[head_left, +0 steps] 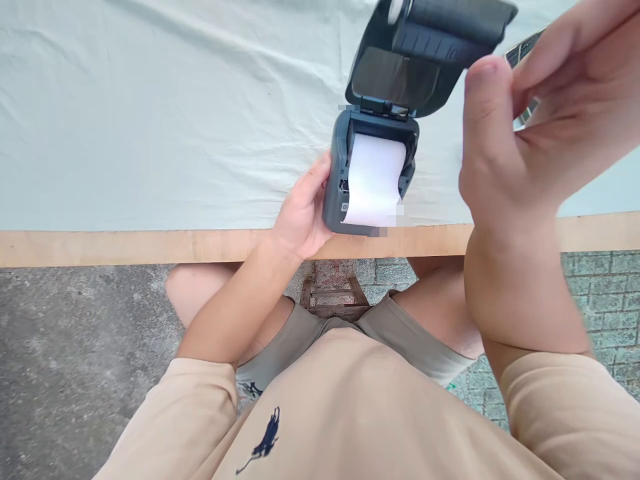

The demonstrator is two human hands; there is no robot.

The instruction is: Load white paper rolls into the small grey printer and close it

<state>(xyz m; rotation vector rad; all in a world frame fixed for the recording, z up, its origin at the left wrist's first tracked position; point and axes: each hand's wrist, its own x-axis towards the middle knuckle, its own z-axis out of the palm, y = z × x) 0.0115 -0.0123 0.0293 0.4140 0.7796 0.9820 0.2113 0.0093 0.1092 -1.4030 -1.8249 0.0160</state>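
Observation:
A dark portable printer [336, 193] sits tilted in my left hand [305, 213], whose fingers wrap round its left side and underside. Its lid [385, 73] stands raised on the hinge, with a dark roller-like part along its top. White paper [375, 177] fills the printer's bay and curls out over the front edge. My right hand [530, 127] is to the right of the lid, thumb stretched out at the lid's edge and fingers loosely curled. Whether the thumb touches the lid I cannot tell. No object shows gripped in this hand.
Partly hidden behind my right hand is a dark gridded object [523, 48] with a shiny edge. A pale, creased cloth [165, 120] covers the table, whose wooden front edge [110, 247] runs across the view. Below are my knees and a wooden stool [335, 298].

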